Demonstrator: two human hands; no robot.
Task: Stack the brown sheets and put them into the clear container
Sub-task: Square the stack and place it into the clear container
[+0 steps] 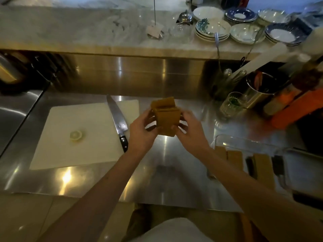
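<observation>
Both my hands hold a loose stack of brown sheets in the air above the steel counter, with some sheets sticking up behind the front one. My left hand grips the stack's left side and my right hand grips its right side. The clear container sits on the counter at the right, below my right forearm. Inside it stand several more brown sheets in upright bundles.
A white cutting board lies at the left with a pale round slice on it and a chef's knife along its right edge. Glasses, a steel cup and bottles crowd the right back. Stacked plates fill the raised shelf.
</observation>
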